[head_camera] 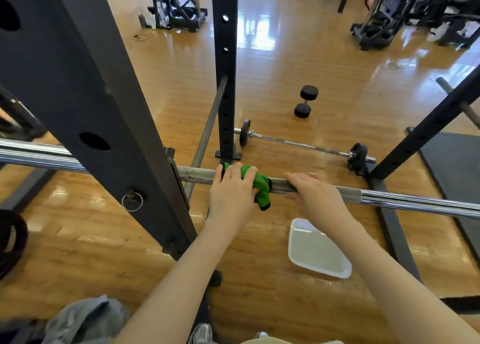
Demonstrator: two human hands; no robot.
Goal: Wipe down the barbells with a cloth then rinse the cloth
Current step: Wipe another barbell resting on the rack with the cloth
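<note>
Green cloth (259,185) is bunched around the barbell (389,199) that lies across the rack in front of me, and my left hand (232,191) is curled over it, fingers wrapped on top and pressing the cloth to the bar. My right hand (313,193) sits just beside the cloth on the knurled grey stretch of the same bar, fingers bent over the top of it in a grip. The bar's long axis runs side to side across my view — its left end passes behind the near rack upright (104,110) and comes out as a thick polished sleeve, its right end carries on as shiny chrome toward the right edge, dipping slightly that way. A loose tail of the cloth hangs below the bar between my hands. Under my right forearm a white basin (318,250) sits on the floor (298,58), which is glossy orange-brown wood with window glare on it. Farther out, a second barbell (298,143) with small black plates lies on the floor, angled from the far upright (225,71) down toward the right, and a black dumbbell (306,101) rests beyond it. A dark mat (457,167) covers the floor at right — other gym machines stand along the back of the room.
</note>
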